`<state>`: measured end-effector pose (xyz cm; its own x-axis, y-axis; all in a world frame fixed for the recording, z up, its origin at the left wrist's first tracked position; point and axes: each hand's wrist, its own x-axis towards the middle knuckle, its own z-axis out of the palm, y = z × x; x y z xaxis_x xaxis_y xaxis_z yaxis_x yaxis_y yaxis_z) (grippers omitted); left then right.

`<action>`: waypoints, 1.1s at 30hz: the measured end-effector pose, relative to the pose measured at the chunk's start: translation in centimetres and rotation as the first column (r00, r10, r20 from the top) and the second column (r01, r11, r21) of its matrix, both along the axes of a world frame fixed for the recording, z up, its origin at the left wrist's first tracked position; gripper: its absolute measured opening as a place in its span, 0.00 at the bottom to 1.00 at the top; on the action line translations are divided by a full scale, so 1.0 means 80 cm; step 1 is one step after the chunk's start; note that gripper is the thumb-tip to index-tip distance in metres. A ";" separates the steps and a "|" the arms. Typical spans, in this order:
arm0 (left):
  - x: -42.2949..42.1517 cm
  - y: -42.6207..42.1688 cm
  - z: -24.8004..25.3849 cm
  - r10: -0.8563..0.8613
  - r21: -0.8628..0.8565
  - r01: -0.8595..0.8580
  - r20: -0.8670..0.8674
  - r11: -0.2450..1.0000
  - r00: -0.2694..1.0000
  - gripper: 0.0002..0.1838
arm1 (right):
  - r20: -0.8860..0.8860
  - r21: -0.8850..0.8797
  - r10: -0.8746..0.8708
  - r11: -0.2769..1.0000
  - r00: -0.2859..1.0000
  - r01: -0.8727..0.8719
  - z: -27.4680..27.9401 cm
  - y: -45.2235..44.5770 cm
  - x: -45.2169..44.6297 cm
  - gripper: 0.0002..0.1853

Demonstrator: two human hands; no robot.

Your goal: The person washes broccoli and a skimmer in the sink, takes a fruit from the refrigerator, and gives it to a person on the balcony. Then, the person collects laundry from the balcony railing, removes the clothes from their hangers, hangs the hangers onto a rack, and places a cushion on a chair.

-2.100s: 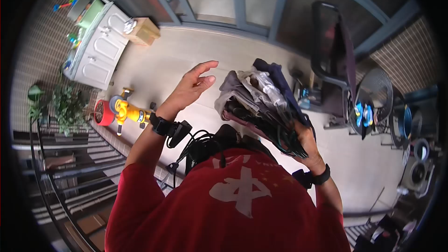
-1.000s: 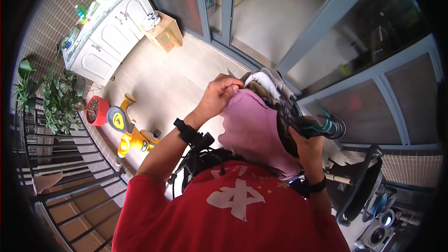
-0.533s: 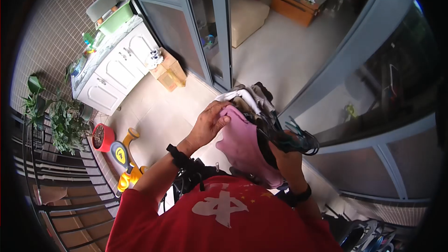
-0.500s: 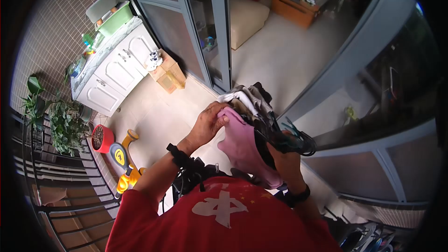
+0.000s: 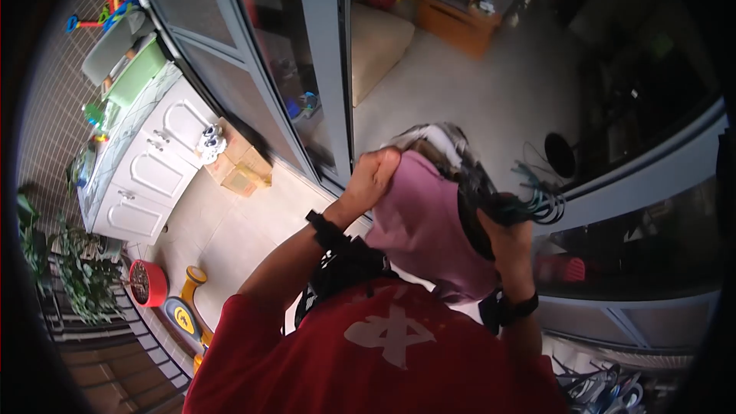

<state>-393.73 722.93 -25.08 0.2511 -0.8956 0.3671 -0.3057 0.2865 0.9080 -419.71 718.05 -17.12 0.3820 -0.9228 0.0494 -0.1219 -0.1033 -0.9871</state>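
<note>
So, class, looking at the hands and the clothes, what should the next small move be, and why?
Probably the left hand should draw the pink garment closer against the other clothes: it already grips that garment's edge, the cloth hangs loosely below, and the right hand holds the bundle by the hangers.

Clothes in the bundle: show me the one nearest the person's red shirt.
The pink garment, its upper edge at the left hand. It faces the red shirt; the others, a white garment among them, sit behind it.
</note>
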 end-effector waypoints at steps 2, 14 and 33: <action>0.025 -0.062 0.010 0.104 -0.036 -0.108 -0.099 0.994 0.990 0.25 | -0.008 -0.106 0.005 0.994 1.000 -0.006 0.008 -0.047 0.029 0.14; 0.129 -0.427 -0.052 0.645 0.152 -0.629 -0.090 0.762 0.759 0.30 | -0.078 -0.409 -0.205 0.899 0.976 0.156 -0.013 -0.309 0.158 0.09; 0.249 -0.748 0.043 0.428 0.232 -0.364 -0.364 0.902 0.827 0.22 | 0.194 0.265 0.096 0.953 0.976 -0.147 0.018 -0.765 0.260 0.08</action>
